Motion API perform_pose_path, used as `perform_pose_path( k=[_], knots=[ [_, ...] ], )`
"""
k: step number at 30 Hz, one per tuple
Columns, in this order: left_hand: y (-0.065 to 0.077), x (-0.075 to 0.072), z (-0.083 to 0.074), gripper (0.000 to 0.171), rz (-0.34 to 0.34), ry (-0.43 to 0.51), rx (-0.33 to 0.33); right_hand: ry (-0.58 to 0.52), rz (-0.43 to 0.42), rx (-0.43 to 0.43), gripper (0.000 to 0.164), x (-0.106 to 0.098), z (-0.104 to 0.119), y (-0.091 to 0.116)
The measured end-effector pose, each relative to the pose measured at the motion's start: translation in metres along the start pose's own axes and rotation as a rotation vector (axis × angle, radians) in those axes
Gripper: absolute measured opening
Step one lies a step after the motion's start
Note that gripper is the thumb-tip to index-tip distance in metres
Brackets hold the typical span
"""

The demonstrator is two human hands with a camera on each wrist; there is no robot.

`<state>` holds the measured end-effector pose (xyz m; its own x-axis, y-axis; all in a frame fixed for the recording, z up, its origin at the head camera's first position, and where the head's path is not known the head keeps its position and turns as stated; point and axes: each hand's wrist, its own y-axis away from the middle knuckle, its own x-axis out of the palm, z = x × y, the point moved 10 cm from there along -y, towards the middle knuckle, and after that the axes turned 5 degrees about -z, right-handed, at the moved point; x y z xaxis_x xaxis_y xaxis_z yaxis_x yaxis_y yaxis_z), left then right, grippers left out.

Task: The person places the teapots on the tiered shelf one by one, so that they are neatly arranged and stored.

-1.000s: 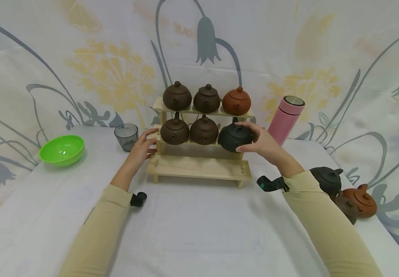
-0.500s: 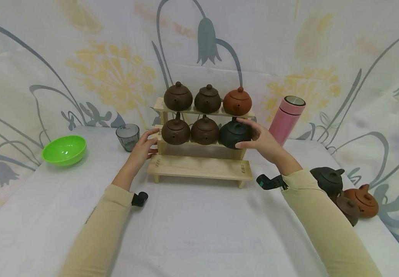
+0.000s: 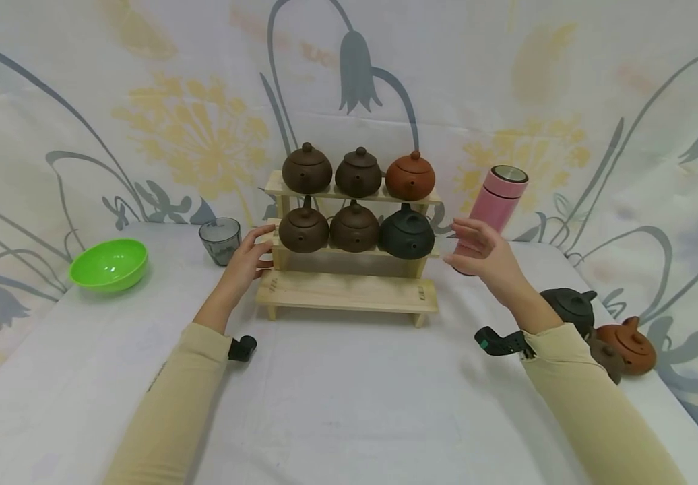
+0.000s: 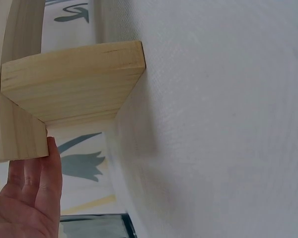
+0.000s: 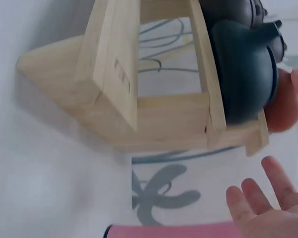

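Observation:
My left hand rests at the left end of the wooden stepped stand. In the left wrist view its fingers reach straight up to the wood, tips partly hidden behind it. Right of the stand my right hand is held in the air, fingers loosely bent and nothing in them. It is apart from the black teapot, which sits at the right end of the middle shelf. Two brown teapots, a left one and a middle one, share that shelf.
Two brown teapots and a reddish one line the top shelf. Behind my right hand stands a pink thermos. Teapots cluster by my right sleeve. At left are a green bowl and a grey glass.
My right hand has let go of the black teapot and drawn back to the right. The teapot stays on the middle shelf. My left hand keeps its place at the stand.

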<state>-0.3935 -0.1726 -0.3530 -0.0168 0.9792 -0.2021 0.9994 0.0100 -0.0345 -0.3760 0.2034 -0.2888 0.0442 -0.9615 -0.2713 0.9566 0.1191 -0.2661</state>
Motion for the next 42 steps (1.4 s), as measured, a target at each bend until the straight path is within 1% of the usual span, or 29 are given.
perform_pose_path(
  k=[2,6,8,12,14,16,19,20,22,26,27,29,32,34,37,38,42],
  knots=[
    [0.000,0.000,0.000,0.049,0.003,-0.004,-0.002,0.015,-0.027,0.013,0.059,-0.011,-0.004,0.006],
    [0.000,0.000,0.000,0.048,0.004,-0.003,-0.007,0.022,-0.082,-0.002,0.060,-0.032,-0.010,0.016],
    [0.000,0.000,0.000,0.048,0.001,0.001,-0.007,0.037,-0.112,0.008,0.059,-0.042,-0.015,0.020],
    [0.000,0.000,0.000,0.048,-0.001,0.003,-0.009,0.062,-0.185,0.060,0.054,-0.063,-0.028,0.031],
    [0.000,0.000,0.000,0.048,0.002,0.004,-0.008,0.050,-0.227,0.087,0.051,-0.074,-0.033,0.037],
    [0.001,0.001,0.000,0.049,0.005,0.004,-0.008,0.060,-0.264,0.102,0.048,-0.084,-0.037,0.043],
    [0.001,0.001,-0.001,0.049,0.005,0.002,-0.007,0.032,-0.314,0.115,0.047,-0.098,-0.042,0.049],
    [0.001,0.001,-0.001,0.049,0.004,-0.002,-0.007,0.050,-0.328,0.118,0.046,-0.102,-0.043,0.051],
    [0.001,0.001,-0.001,0.049,0.003,-0.007,-0.007,0.040,-0.359,0.125,0.046,-0.110,-0.046,0.055],
    [0.001,0.001,0.000,0.049,0.005,0.005,-0.008,0.094,-0.428,0.156,0.043,-0.125,-0.050,0.063],
    [0.001,0.001,0.000,0.049,0.005,0.008,-0.008,0.094,-0.444,0.173,0.041,-0.129,-0.052,0.064],
    [0.001,0.001,0.000,0.049,0.004,0.007,-0.007,0.132,-0.476,0.214,0.039,-0.135,-0.055,0.067],
    [0.001,0.001,-0.001,0.049,0.002,0.000,-0.003,0.166,-0.526,0.301,0.037,-0.144,-0.063,0.072],
    [0.002,0.000,-0.002,0.049,0.001,-0.004,0.000,0.178,-0.542,0.350,0.036,-0.148,-0.067,0.074],
    [0.001,0.000,-0.002,0.049,-0.004,-0.007,0.000,0.136,-0.561,0.408,0.036,-0.154,-0.074,0.076],
    [0.001,-0.001,-0.002,0.048,-0.006,-0.007,-0.001,0.102,-0.569,0.427,0.037,-0.156,-0.077,0.076],
    [0.000,-0.001,-0.001,0.048,-0.007,-0.014,0.001,0.034,-0.548,0.491,0.036,-0.160,-0.088,0.076]
  ],
)
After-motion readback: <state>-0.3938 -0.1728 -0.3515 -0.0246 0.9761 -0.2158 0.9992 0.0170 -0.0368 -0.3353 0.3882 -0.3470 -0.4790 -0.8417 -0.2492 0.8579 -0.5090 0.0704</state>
